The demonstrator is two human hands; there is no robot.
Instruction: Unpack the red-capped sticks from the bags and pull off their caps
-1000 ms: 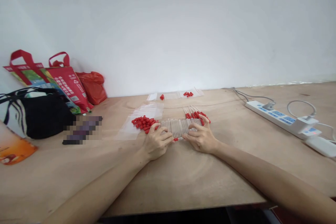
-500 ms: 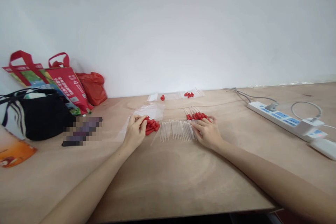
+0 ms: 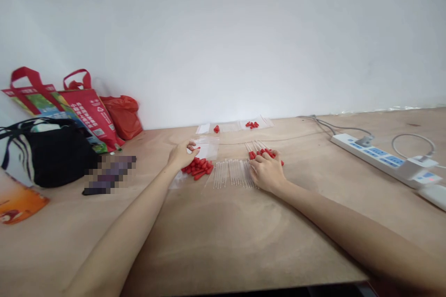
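Observation:
My left hand (image 3: pixel 181 154) is raised just above a pile of small red bulb-shaped caps (image 3: pixel 198 169). Its fingers are curled in, and a single red cap (image 3: pixel 198 149) shows at the fingertips. To the right of the pile lies a row of thin clear tubes (image 3: pixel 232 174), side by side. My right hand (image 3: pixel 268 171) rests at the right end of that row, fingers bent and together; what they grip is hidden. Just beyond it, several tubes with red caps on their near ends (image 3: pixel 256 149) lie pointing away, partly covered by the fingers.
Farther back lie clear plastic bags (image 3: pixel 232 126) with a few red caps (image 3: pixel 252 125). A flat clear bag (image 3: pixel 208 147) is behind the pile. To the right is a white power strip (image 3: pixel 374 152) with cables. Bags (image 3: pixel 61 158) and a blurred-out dark object (image 3: pixel 111 174) occupy the left.
My left hand has lifted off the red pile and moved slightly away from me, with a cap at its fingertips. My right hand has shifted a little left, its fingers more bent.

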